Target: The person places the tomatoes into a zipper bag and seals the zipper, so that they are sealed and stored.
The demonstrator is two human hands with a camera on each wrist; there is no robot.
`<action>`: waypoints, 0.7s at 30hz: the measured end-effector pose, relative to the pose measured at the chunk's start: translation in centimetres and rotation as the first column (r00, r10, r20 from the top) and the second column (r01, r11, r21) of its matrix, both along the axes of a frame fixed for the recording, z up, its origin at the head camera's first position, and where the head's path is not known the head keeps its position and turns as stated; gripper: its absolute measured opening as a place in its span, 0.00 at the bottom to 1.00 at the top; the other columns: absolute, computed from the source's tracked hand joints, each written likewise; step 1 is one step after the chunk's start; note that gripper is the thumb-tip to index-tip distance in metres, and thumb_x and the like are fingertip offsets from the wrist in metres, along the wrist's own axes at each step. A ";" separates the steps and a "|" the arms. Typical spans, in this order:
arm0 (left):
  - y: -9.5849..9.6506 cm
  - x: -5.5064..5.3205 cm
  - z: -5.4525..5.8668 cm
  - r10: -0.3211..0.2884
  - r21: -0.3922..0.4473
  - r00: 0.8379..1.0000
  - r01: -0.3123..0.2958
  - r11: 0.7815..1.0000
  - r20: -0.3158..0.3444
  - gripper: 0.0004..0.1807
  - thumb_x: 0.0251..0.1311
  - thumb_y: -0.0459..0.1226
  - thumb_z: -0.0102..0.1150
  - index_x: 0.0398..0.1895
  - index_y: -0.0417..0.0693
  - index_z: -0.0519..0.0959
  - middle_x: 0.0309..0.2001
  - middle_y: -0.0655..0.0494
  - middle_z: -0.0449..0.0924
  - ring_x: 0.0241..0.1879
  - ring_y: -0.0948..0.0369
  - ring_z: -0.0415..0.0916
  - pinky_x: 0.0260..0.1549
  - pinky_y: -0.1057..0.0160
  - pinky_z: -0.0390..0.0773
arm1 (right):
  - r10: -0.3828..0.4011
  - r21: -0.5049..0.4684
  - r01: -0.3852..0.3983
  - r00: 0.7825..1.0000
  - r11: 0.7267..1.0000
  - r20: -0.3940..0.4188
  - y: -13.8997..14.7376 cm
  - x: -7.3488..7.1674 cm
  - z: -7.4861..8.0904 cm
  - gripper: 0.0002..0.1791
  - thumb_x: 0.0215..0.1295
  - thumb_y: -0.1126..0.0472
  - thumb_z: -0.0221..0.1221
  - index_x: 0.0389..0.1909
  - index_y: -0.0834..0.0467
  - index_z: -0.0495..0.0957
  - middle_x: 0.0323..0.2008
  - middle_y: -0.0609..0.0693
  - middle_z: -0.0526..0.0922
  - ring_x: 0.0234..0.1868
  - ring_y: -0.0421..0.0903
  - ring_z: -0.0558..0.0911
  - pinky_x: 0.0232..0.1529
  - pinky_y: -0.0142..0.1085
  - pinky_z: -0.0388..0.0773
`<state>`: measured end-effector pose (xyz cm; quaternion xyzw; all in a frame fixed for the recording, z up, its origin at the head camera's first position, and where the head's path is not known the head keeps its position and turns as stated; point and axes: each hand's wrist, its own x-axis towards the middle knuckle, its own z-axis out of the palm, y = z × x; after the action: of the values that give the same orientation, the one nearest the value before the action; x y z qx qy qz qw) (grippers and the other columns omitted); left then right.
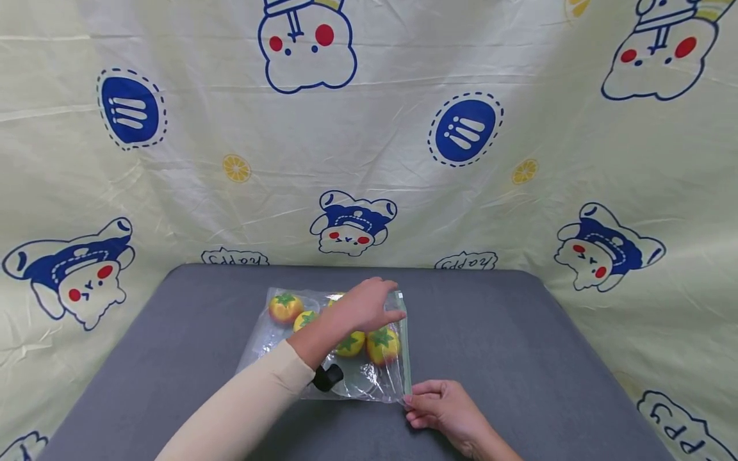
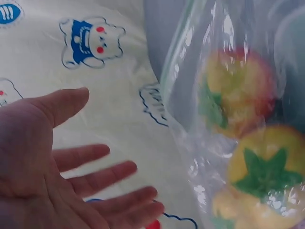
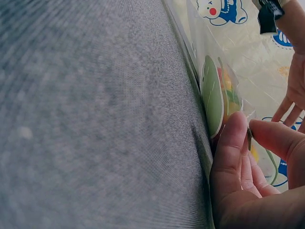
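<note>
A clear zip bag (image 1: 256,352) lies on the table with several round yellow-red fruits (image 1: 383,346) inside, each topped by a green star-shaped leaf. Along its right side runs a pale green zip strip (image 1: 405,352). My right hand (image 1: 442,410) pinches the near right corner of the bag between thumb and index finger; the pinch shows close up in the right wrist view (image 3: 252,157). My left hand (image 1: 369,306) is over the far part of the bag, holding nothing. Its fingers (image 2: 107,171) are spread and loosely extended in the left wrist view. The left forearm hides part of the fruits.
The grey table (image 1: 490,339) extends around the bag on every side. Behind it hangs a pale curtain (image 1: 392,147) printed with blue cartoon figures. A black wrist-worn device (image 1: 330,378) shows beside my left forearm, overlapping the bag in the head view.
</note>
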<state>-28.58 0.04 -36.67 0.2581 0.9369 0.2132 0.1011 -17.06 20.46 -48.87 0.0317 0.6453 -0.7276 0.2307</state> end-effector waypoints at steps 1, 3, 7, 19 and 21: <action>0.0 -0.4 -0.1 -0.014 -0.004 1.000 0.014 1.000 0.005 0.35 0.71 0.53 0.59 0.76 0.48 0.67 0.75 0.46 0.68 0.74 0.50 0.65 0.72 0.50 0.68 | -0.001 0.005 0.001 1.000 1.000 0.004 0.0 0.0 0.0 0.10 0.65 0.68 0.66 0.43 0.68 0.78 0.31 0.52 0.90 0.28 0.40 0.88 0.33 0.33 0.86; 0.0 -1.4 -0.3 -0.042 -0.012 0.999 0.042 0.999 0.015 0.34 0.72 0.53 0.58 0.76 0.48 0.67 0.75 0.47 0.68 0.75 0.50 0.64 0.73 0.51 0.67 | -0.001 0.014 0.001 1.000 1.000 0.004 -0.1 -0.1 0.1 0.09 0.65 0.68 0.67 0.42 0.67 0.79 0.30 0.52 0.90 0.28 0.39 0.87 0.32 0.33 0.86; 0.2 -3.5 -1.2 -0.084 -0.022 0.996 0.085 0.996 0.043 0.32 0.74 0.52 0.56 0.75 0.48 0.68 0.74 0.49 0.70 0.75 0.52 0.65 0.73 0.53 0.67 | 0.003 0.023 -0.003 1.000 1.000 -0.012 -0.1 -0.2 0.0 0.08 0.65 0.68 0.67 0.41 0.67 0.79 0.31 0.53 0.90 0.27 0.39 0.87 0.31 0.32 0.85; 0.8 -7.7 -4.4 -0.075 0.054 0.989 0.068 0.996 0.129 0.26 0.77 0.46 0.51 0.72 0.46 0.71 0.71 0.50 0.74 0.72 0.53 0.69 0.71 0.54 0.69 | 0.030 0.035 -0.028 0.998 0.999 -0.048 0.2 -0.4 -0.3 0.03 0.67 0.72 0.62 0.35 0.62 0.80 0.31 0.51 0.90 0.25 0.38 0.85 0.30 0.31 0.85; 0.8 -8.2 -4.9 -0.070 0.062 0.988 0.063 0.996 0.135 0.26 0.77 0.47 0.52 0.72 0.46 0.72 0.71 0.50 0.74 0.72 0.53 0.69 0.71 0.54 0.69 | 0.032 0.039 -0.030 0.998 0.999 -0.049 0.3 -0.4 -0.3 0.03 0.67 0.71 0.62 0.34 0.62 0.80 0.32 0.51 0.90 0.25 0.38 0.85 0.30 0.31 0.85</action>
<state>-36.79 0.83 -41.57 0.2768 0.9121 0.2537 0.1646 -17.50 20.79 -49.16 0.0081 0.6651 -0.7119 0.2254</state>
